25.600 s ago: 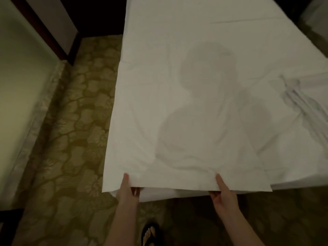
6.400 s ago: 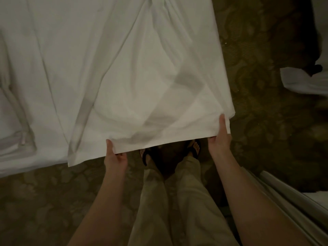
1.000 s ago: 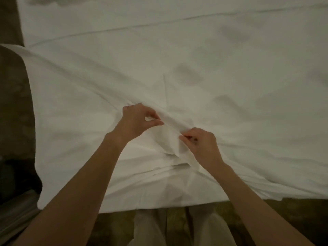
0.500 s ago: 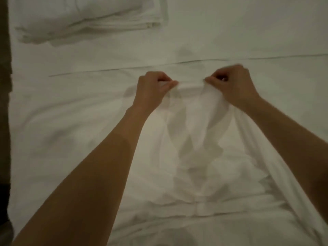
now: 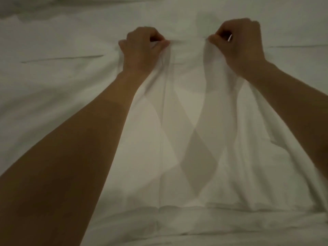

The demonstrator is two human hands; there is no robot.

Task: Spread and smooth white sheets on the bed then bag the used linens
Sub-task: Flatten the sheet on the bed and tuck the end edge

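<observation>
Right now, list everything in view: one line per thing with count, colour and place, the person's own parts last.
top sheet: one, white, lifted edge pinched in both hands, draping toward the viewer between the arms
lower sheet: one, white, lying across the bed under and around the top sheet, creased
pile of linen: one, white, top left edge, mostly cut off
left hand: one, upper centre, pinches the top sheet's edge
right hand: one, upper right, pinches the same edge
forearms: two, bare, reaching in from the bottom corners
</observation>
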